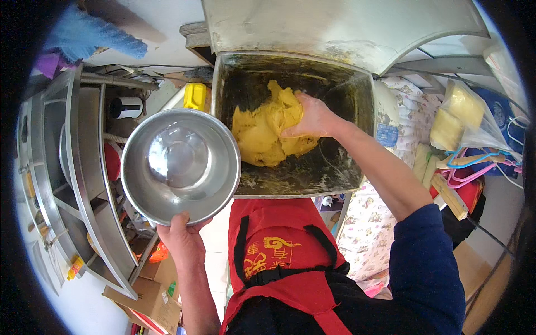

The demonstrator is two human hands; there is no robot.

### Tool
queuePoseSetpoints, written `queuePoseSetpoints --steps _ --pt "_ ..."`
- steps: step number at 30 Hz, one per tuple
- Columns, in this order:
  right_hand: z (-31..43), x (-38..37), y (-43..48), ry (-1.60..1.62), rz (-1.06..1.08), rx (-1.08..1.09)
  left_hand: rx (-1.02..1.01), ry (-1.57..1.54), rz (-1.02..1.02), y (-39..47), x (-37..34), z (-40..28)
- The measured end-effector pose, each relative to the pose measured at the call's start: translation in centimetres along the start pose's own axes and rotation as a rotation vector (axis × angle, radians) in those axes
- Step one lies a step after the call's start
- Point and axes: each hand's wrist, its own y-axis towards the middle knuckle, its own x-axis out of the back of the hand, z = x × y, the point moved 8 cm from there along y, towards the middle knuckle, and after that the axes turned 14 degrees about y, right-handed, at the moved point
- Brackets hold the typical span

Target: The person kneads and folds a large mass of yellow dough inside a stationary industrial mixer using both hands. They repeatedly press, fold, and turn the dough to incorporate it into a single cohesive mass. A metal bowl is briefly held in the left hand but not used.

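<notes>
My left hand grips the near rim of an empty stainless steel bowl, its thumb on the inside. The bowl is held left of a metal dough mixer's trough and overlaps the trough's left edge. Inside the trough lies a large, uneven mass of yellow dough. My right hand grasps the right part of this dough, its fingers partly hidden. The trough's walls and floor look dark and smeared with residue.
A raised metal lid stands behind the trough. Metal shelving is at the left, with a yellow container beside the trough. At the right are patterned cloth, a plastic bag with yellow blocks and clothes hangers.
</notes>
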Motion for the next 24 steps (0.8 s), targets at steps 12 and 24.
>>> queuePoseSetpoints --steps 12,24 --pt "1.2 2.3 0.9 -0.246 -0.375 0.029 -0.045 0.032 0.124 -0.4 -2.9 -1.2" --pt "-1.2 -0.8 -0.8 -0.428 -0.144 -0.068 -0.005 -0.001 0.107 0.4 -2.9 -1.4"
